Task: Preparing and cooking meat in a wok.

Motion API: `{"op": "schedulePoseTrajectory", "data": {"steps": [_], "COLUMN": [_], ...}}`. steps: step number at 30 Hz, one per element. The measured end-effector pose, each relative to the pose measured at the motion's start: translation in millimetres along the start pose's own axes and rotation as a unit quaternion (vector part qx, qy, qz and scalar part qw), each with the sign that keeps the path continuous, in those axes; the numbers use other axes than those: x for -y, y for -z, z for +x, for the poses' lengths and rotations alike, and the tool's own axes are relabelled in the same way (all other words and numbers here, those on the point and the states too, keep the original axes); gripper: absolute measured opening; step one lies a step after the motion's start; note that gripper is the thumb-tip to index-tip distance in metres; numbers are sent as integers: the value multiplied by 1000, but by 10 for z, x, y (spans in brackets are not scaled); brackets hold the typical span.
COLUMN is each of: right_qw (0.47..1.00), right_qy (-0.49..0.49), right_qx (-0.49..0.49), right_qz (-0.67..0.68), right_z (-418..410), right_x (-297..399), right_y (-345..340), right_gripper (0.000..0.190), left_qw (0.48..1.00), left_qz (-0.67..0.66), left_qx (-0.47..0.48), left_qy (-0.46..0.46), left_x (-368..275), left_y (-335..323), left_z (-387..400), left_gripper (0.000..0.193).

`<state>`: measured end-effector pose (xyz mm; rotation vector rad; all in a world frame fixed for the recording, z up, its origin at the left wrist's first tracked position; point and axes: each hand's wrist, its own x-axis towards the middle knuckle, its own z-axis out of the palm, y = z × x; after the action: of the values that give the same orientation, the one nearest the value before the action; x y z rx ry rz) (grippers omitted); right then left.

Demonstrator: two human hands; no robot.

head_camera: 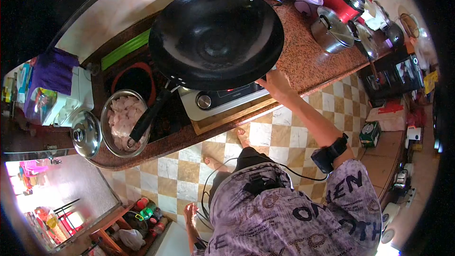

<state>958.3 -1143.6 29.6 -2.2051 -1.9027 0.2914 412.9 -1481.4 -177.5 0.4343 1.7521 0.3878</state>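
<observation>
An empty black wok (217,39) with a long dark handle (151,113) stands on an induction cooker (220,101). My right hand (275,84) reaches to the cooker's right front part, just under the wok's rim; its fingertips are partly hidden, so its exact grip cannot be told. Low beside my body hangs my left hand (191,211), fingers apart, holding nothing. Left of the cooker, a metal bowl (103,128) holds pale raw meat pieces (122,117), and the wok's handle reaches over it. A metal lid (85,134) with a knob leans beside the bowl.
A steel pot (328,35), a red electric cooker (344,1) and a lilac container (308,0) stand along the back right of the granite counter (302,57). At left is a white appliance (83,89) under a purple cloth (53,71). Bottles (147,213) fill a low shelf.
</observation>
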Motion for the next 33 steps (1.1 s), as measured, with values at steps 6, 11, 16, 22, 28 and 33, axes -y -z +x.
{"op": "schedulePoseTrajectory", "data": {"steps": [6, 11, 16, 22, 28, 33], "right_qw": [998, 999, 998, 999, 999, 916], "right_qy": [57, -5, 48, 33, -43, 149], "right_qx": [-19, 50, 9, 23, 10, 216], "right_qz": [-21, -11, 27, 13, 4, 303], "right_z": [-24, -43, -90, -94, -240, -576], "right_x": [-49, 84, 38, 43, 367, 890], "right_y": [-37, 78, 85, 106, 324, 387], "right_gripper": [47, 36, 35, 37, 41, 27], "left_qw": [1000, 999, 1000, 1000, 1000, 989], "left_qz": [-7, -35, -18, -15, 10, -43], "left_qx": [3, 12, -2, 1, -9, -41], "left_qy": [-8, -18, -19, -2, -11, -133], "left_x": [-72, -111, -102, -154, -610, -1823], "left_y": [-12, -26, -46, -56, 108, 242], "left_z": [79, 78, 53, 15, -219, -525], "left_gripper": [36, 37, 37, 36, 38, 47]}}
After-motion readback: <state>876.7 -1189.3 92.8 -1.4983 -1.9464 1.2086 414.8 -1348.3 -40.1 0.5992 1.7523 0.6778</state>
